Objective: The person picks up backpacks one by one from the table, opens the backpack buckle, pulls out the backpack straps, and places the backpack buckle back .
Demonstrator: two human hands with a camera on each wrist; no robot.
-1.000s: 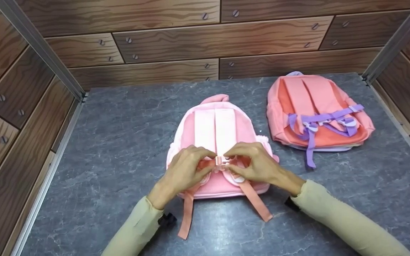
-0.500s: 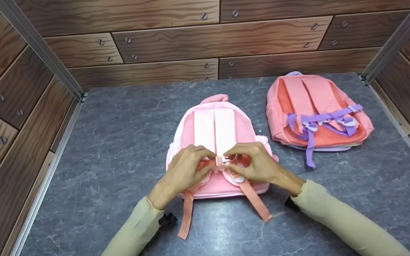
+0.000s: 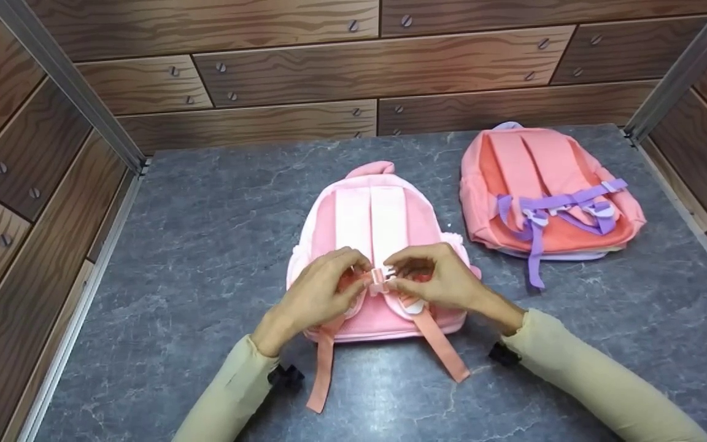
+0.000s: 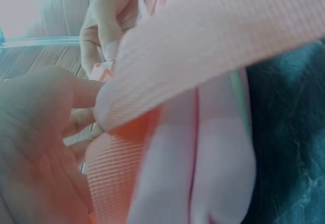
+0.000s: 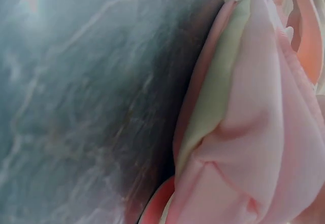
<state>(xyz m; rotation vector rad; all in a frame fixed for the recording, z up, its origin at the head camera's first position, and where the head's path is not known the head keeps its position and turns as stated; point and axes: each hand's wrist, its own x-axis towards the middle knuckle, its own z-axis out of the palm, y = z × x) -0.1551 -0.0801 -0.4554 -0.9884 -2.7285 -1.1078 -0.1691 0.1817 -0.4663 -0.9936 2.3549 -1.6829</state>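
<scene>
A pink backpack [image 3: 326, 236] lies straps-up on the table, its orange cross strap meeting at a pale plastic buckle [image 3: 378, 281]. From the left, my left hand [image 3: 313, 288] pinches the strap close to the buckle. My right hand [image 3: 445, 279] pinches the buckle's right part between thumb and fingers, where a white piece shows. Close up in the left wrist view, an orange strap [image 4: 213, 46] crosses in front of the left hand [image 4: 40, 132], with the right hand [image 4: 109, 16] beyond. The right wrist view mostly shows the bag's side [image 5: 254, 112].
A coral backpack [image 3: 513, 178] with purple straps [image 3: 565, 200] lies at the back right. Two loose orange strap ends [image 3: 323, 374] hang toward the front of the dark table [image 3: 206, 245]. Wood-patterned walls [image 3: 286, 73] enclose the back and sides.
My left fingers have shifted slightly left, off the buckle's body and onto the strap beside it. More of the buckle shows between the hands. The backpacks stay in place.
</scene>
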